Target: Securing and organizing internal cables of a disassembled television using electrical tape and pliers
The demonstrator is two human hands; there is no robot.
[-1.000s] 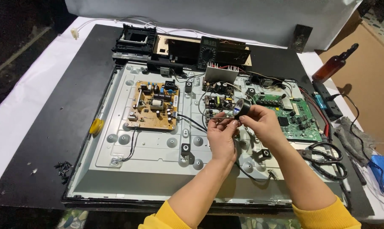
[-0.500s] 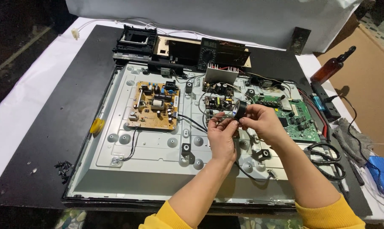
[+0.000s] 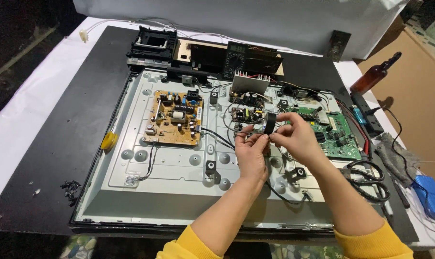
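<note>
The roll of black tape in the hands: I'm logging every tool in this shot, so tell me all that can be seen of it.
The roll of black tape is a small ring, dark and slightly glossy, like plastic insulating tape. It stands on edge, tilted, above the metal back panel, near the small middle circuit board. The right hand pinches it from the right; the left hand sits just below and left, fingers at its lower edge. Whether a strip is pulled out cannot be told.

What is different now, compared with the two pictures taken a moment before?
Very little. Both hands stay together above the metal back panel, and the right hand still pinches the roll of black tape. The left hand has slid slightly lower and nearer the person, still at the wires beneath the roll. The tan circuit board, the green circuit board and the scissors have not moved.
</note>
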